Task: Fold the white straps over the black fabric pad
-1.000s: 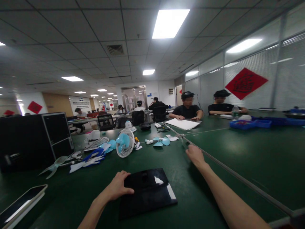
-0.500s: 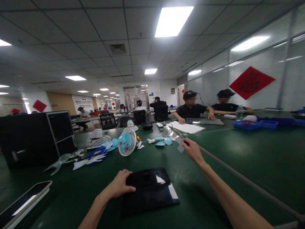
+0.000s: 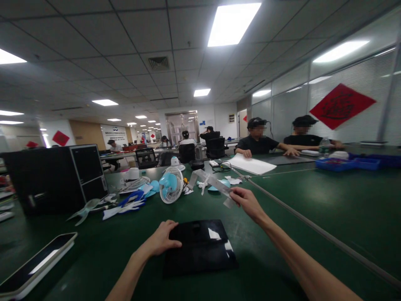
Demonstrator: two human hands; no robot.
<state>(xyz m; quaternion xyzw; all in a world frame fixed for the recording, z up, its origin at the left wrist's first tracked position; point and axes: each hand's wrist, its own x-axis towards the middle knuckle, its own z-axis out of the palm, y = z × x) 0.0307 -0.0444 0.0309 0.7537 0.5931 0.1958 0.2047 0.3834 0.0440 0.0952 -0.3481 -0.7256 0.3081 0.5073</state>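
A flat black slab (image 3: 200, 246) with white reflections lies on the green table (image 3: 313, 200) just in front of me. My left hand (image 3: 163, 240) rests on its left edge, thumb on top and fingers curled over the rim. My right hand (image 3: 247, 202) is raised above the table beyond the slab, pinching one end of a clear plastic strip (image 3: 209, 182) that stretches away to the upper left.
A small white-and-blue desk fan (image 3: 171, 188) stands beyond the slab among loose blue blades, grilles and white parts. A black computer case (image 3: 59, 175) stands at left; a tablet (image 3: 37, 263) lies near left. Two people sit at the far right with white paper (image 3: 250, 164) and blue trays (image 3: 341, 163).
My right hand lifted the clear strip off the table and carried it left and toward me. My left hand stayed on the slab's edge. The view shifted slightly.
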